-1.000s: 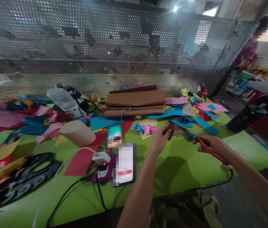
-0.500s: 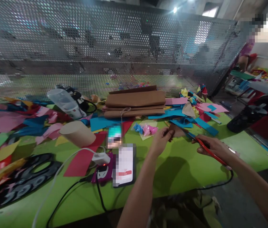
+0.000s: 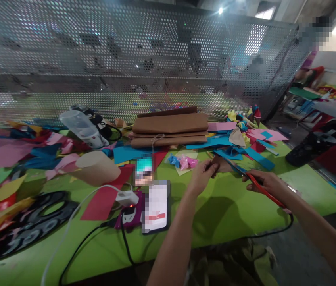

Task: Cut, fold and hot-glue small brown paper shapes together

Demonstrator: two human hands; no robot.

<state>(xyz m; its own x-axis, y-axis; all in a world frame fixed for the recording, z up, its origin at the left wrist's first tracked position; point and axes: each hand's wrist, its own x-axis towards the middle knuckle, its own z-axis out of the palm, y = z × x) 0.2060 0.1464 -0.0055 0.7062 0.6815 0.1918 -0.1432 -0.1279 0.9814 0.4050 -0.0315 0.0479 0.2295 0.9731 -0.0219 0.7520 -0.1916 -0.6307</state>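
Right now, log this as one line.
left hand: pinching thin brown sheet; right hand: gripping red-handled scissors, blades at sheet; beneath: flat green tabletop

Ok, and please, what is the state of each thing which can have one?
Phone: screen lit
White charger: plugged in
Power strip: red light on
Brown sheets: folded, stacked
Brown piece: pinched in left hand
Scissors: held in right hand, opening unclear

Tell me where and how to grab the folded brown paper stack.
Take the folded brown paper stack by its two short ends, one hand on each, coming from above and the near side. It lies long and low across the table in several layers, so pinching both ends should best keep them together. The mesh panel stands behind it, making the far side awkward.
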